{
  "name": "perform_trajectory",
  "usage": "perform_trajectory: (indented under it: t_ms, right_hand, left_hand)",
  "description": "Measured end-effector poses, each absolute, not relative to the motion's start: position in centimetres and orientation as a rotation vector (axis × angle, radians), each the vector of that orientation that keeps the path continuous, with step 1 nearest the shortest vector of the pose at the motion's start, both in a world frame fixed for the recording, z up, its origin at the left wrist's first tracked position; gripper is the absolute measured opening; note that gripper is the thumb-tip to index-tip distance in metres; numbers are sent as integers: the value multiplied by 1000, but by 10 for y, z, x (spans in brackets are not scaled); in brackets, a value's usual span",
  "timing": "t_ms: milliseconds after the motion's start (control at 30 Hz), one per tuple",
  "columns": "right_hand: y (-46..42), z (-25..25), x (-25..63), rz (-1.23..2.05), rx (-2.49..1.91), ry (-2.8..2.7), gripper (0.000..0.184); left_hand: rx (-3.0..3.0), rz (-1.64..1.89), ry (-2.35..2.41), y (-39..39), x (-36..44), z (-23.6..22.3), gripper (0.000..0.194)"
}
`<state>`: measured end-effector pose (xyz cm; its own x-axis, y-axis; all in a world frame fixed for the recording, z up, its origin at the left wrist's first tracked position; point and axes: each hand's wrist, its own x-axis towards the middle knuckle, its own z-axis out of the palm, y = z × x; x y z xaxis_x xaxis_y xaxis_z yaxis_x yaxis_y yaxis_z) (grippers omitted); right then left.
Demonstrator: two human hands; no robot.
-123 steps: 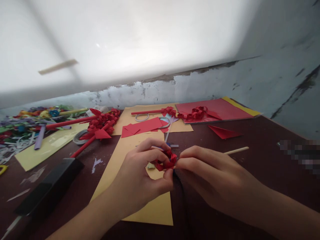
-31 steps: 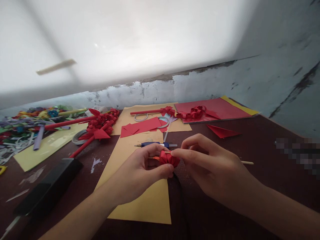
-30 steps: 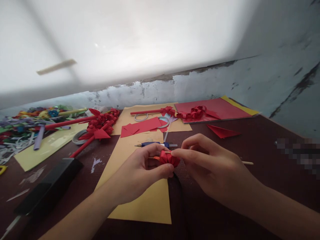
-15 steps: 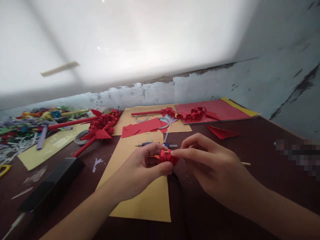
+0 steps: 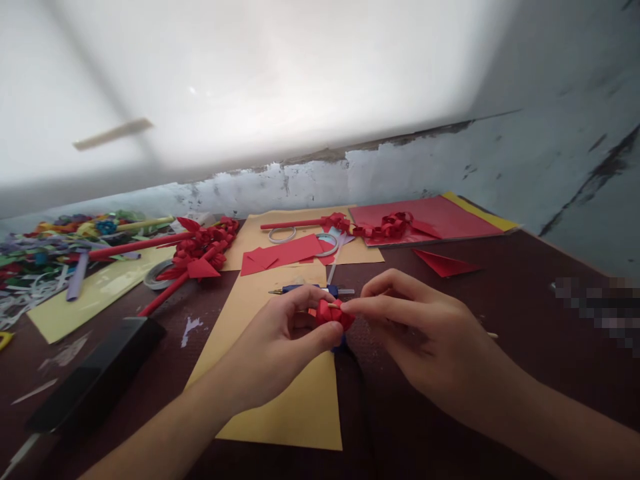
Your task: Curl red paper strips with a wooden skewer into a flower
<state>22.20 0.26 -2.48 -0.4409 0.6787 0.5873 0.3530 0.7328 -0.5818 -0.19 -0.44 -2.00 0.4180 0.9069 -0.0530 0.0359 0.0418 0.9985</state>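
Note:
My left hand [image 5: 285, 343] is closed around a small red folded-paper flower [image 5: 329, 313], thumb in front and fingers behind. My right hand [image 5: 425, 330] pinches a thin wooden stick [image 5: 334, 305], whose pale tip lies against the top of the flower. A pale stick end also shows past the back of my right hand, probably the same stick. Just behind the flower lies a blue glue gun [image 5: 295, 289] with its metal nozzle pointing left, partly covered by my hands. Under both lies a tan paper sheet [image 5: 285, 413].
Red paper flowers on stems [image 5: 200, 253] lie at left, beside a heap of colored strips [image 5: 65, 240]. A black box-shaped device [image 5: 100, 373] sits front left. Farther back are red paper pieces [image 5: 285, 255], tape rolls [image 5: 283, 235], a red folder [image 5: 430, 220] and a red paper triangle [image 5: 445, 263].
Both hands stay almost in place around the flower, with the stick tip still against it. The view has shifted slightly.

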Motion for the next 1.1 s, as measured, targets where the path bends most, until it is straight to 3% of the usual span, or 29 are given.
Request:
perform_trajectory:
  t_ms: [633, 1100]
  right_hand:
    - [-3, -18, 219, 479, -780, -2056, 33]
    - [0, -22, 221, 382, -725, -2112, 35]
  left_hand:
    - [1493, 886, 961, -8, -2, -14, 12]
    - [1443, 868, 940, -8, -2, -14, 20]
